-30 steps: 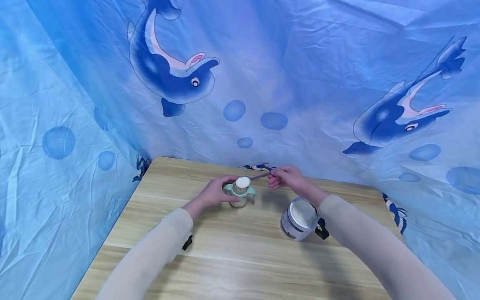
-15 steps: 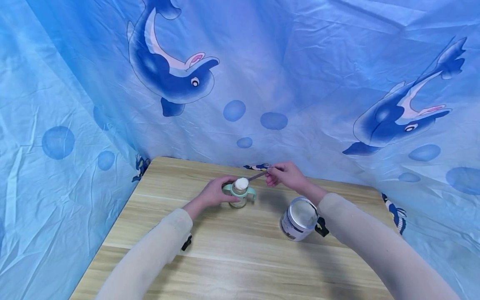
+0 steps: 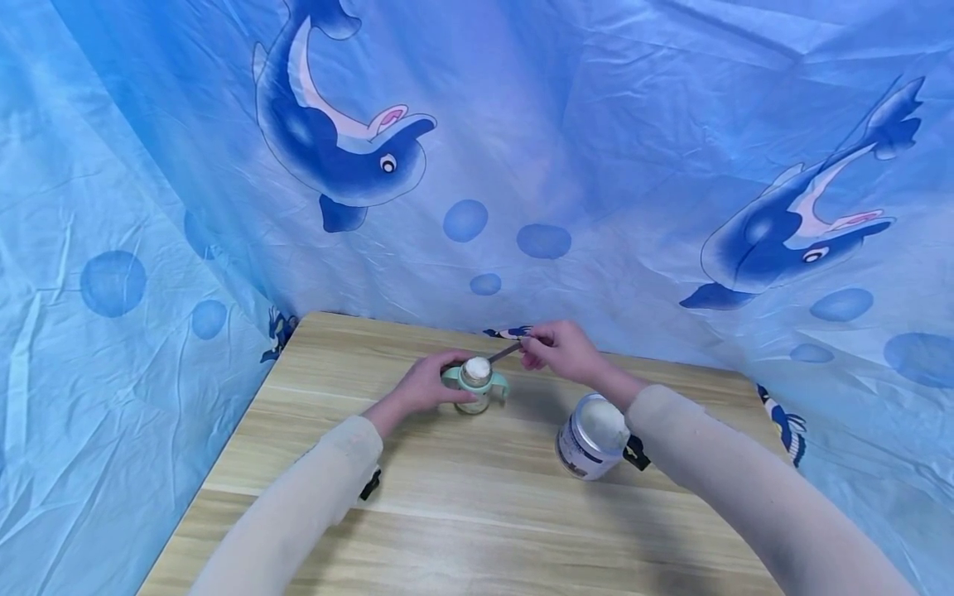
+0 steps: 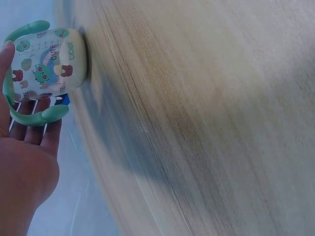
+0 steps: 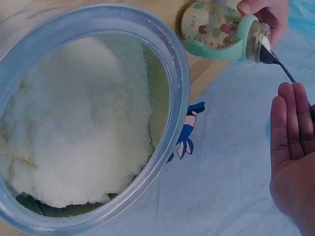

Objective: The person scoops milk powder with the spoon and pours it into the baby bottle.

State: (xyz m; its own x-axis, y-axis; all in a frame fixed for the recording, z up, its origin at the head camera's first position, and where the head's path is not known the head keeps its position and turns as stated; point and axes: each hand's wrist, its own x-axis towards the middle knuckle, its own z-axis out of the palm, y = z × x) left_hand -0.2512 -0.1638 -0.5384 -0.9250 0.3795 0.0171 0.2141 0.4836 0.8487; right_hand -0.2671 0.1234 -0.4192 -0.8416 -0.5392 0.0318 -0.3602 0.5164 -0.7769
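Observation:
A clear baby bottle (image 3: 473,405) with a mint-green twin-handled collar stands upright on the table. My left hand (image 3: 428,382) grips it from the left side, fingers behind and thumb in front. In the left wrist view the bottle (image 4: 47,66) shows printed cartoon figures. My right hand (image 3: 564,352) pinches the thin dark handle of a spoon (image 3: 507,352). White powder (image 3: 478,367) heaps at the bottle's open mouth, where the spoon's bowl (image 5: 267,56) tilts in. Below the right forearm stands an open can (image 3: 580,451), holding white powder (image 5: 83,123).
The wood-grain table (image 3: 447,513) ends at a blue dolphin-print cloth (image 3: 596,149), which hangs behind it and on the left. A black wrist strap piece (image 3: 370,484) shows under the left sleeve, and another (image 3: 636,453) beside the can.
The right hand has moved slightly left, and the spoon's handle has become steeper. The white heap at the bottle's mouth sits lower and looks smaller. The left hand and the can stay put.

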